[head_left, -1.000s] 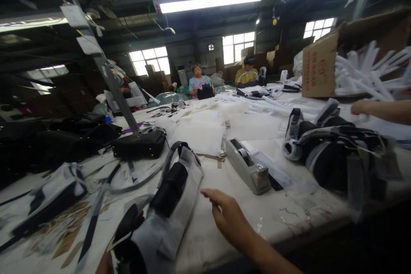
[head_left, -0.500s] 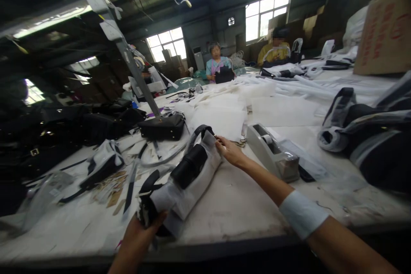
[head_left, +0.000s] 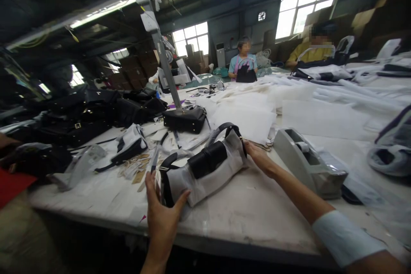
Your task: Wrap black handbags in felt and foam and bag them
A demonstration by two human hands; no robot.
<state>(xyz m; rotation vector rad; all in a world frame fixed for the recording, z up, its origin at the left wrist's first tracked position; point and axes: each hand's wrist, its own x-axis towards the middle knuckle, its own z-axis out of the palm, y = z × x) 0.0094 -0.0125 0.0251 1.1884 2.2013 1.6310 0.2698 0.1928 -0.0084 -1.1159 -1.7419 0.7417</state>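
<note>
A black handbag, partly wrapped in white translucent paper, lies tilted on the table in front of me. My left hand is around its near left end, thumb on the paper and fingers at the far side. At the opposite end, my right hand grips the bag's edge by the strap; its fingertips are partly hidden. A dark looped strap rises behind the bag. Right of my right hand stands a grey tape dispenser.
White sheets are stacked behind the bag. Another black bag sits by a metal post. Several black bags pile up at left. A red sleeve shows at the left edge; co-workers sit across the table.
The view has swung left, so the scene sits further right. The handbag now lies flatter, and my left hand has shifted its hold, thumb and fingers wider apart. A person has appeared at the left edge.
</note>
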